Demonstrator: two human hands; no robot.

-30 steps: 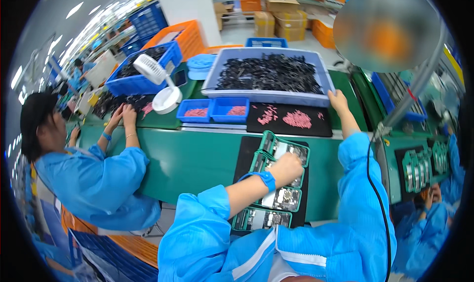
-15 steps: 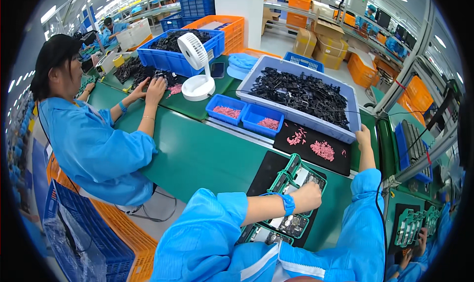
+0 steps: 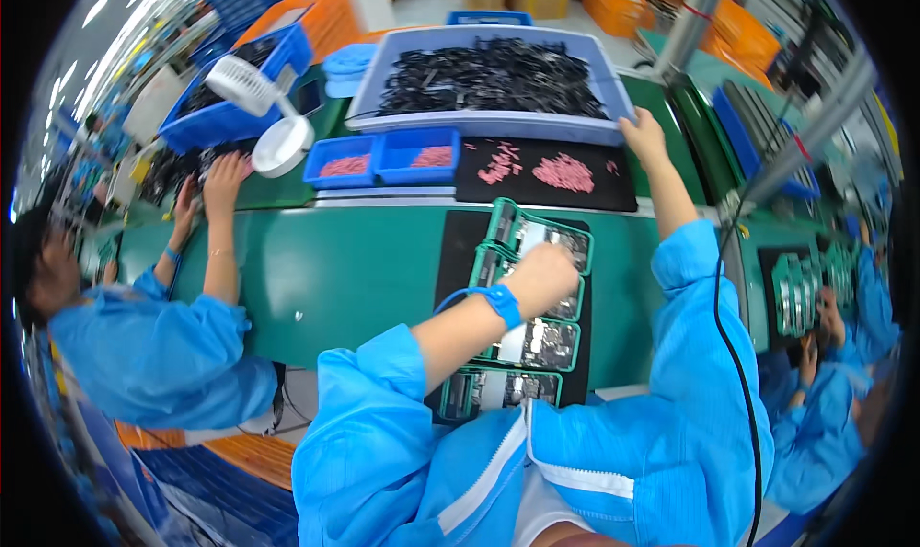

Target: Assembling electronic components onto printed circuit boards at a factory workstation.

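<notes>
My left hand (image 3: pixel 540 277), with a blue wrist strap, rests closed on a row of green trays (image 3: pixel 537 303) that hold circuit boards and lie on a black mat in front of me. Whether it grips anything is hidden. My right hand (image 3: pixel 644 133) reaches far forward and holds the near right corner of a large grey bin (image 3: pixel 498 121) full of small black parts. Between the bin and the trays lies a black mat (image 3: pixel 546 175) with piles of small pink parts.
Two small blue bins (image 3: pixel 383 159) of pink parts sit left of the mat. A white desk fan (image 3: pixel 259 116) stands near a blue crate. A co-worker in blue works at my left (image 3: pixel 163 355), another at my right (image 3: pixel 824 375). A black cable (image 3: pixel 719 288) hangs by my right sleeve.
The view has swung back to the left and tilted down. My left hand stays on the green trays and my right hand stays at the grey bin's corner.
</notes>
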